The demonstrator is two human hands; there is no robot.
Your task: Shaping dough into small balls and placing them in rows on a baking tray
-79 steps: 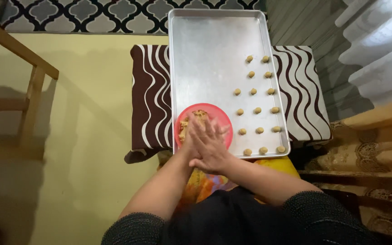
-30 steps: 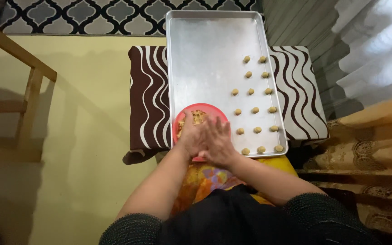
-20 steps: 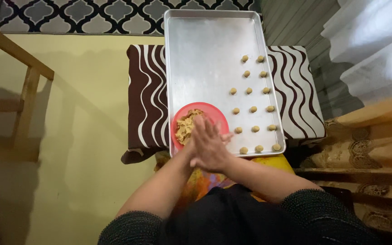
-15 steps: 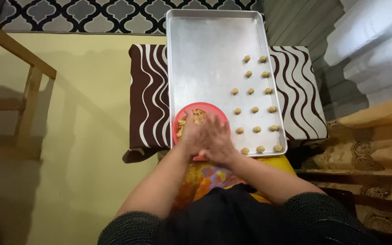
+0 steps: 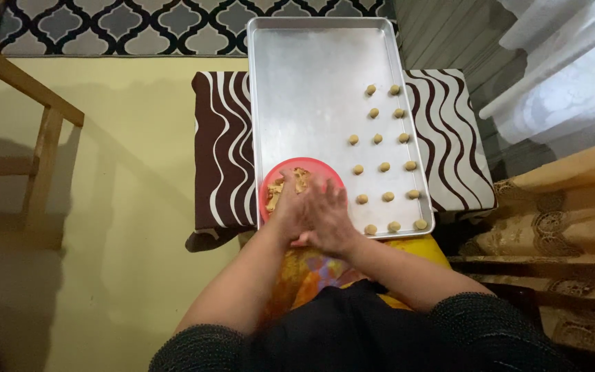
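Observation:
My left hand [image 5: 292, 211] and my right hand [image 5: 328, 220] are pressed palm to palm over the near rim of a red bowl [image 5: 270, 184] that holds tan dough [image 5: 290, 183]. Whatever lies between my palms is hidden. The bowl sits in the near left corner of a long metal baking tray [image 5: 304, 96]. Several small dough balls [image 5: 384, 167] lie in rows along the tray's right side.
The tray rests on a low stool with a brown and white wavy cover [image 5: 222, 151]. A wooden frame [image 5: 43, 131] stands at the left on the yellow floor. A patterned rug [image 5: 125, 26] lies beyond, and white curtains [image 5: 559, 76] hang at the right.
My palms have slid back and forth against each other over the bowl, staying pressed together. The tray and dough balls have not moved.

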